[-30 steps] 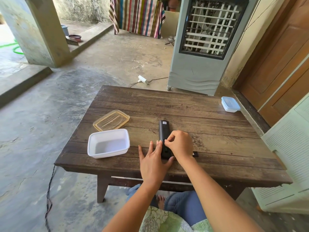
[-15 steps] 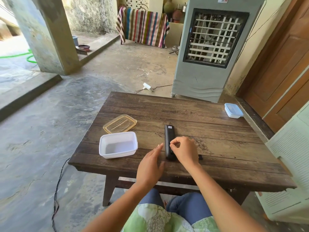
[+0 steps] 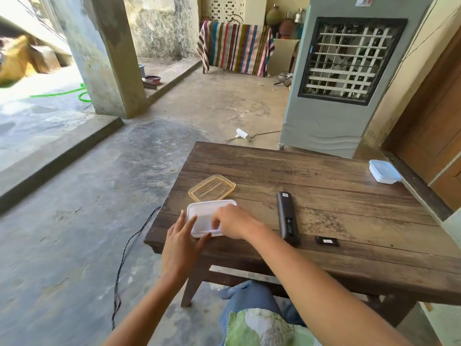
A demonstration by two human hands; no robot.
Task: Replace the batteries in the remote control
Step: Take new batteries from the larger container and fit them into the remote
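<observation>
The black remote control (image 3: 287,216) lies face down on the wooden table (image 3: 354,203), its battery compartment uncovered at the near end. Just right of that end rests its small black battery cover (image 3: 327,241). Left of the remote stands a white plastic container (image 3: 212,202). My right hand (image 3: 234,221) hangs over it with the fingers curled down inside; whatever they hold is hidden. My left hand (image 3: 182,243) is spread at the container's near left corner, fingertips against its wall.
An amber see-through lid (image 3: 211,188) lies behind the white container. A small tub with a blue lid (image 3: 384,171) sits at the table's far right corner. An air cooler (image 3: 344,78) stands beyond the table. A black cable (image 3: 124,258) trails on the floor at left.
My right hand left the remote's near end and swung left over the white container. My left hand also slid left to the container. The remote's open compartment and cover now show.
</observation>
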